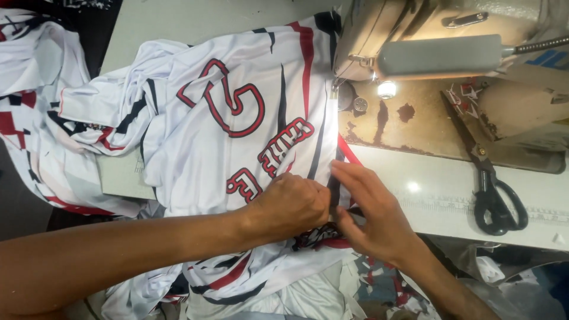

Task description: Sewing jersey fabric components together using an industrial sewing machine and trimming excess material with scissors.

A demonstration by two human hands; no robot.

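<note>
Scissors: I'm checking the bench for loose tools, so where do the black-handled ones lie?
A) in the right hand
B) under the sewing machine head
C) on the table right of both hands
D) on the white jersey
C: the scissors lie untouched on the table, well right of the right hand.

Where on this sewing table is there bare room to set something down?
One free patch is the white tabletop between the right hand and the black-handled scissors. Another lies at the top, above the white jersey with red and black trim. Around the beige sewing machine and both hands it is crowded.
</note>
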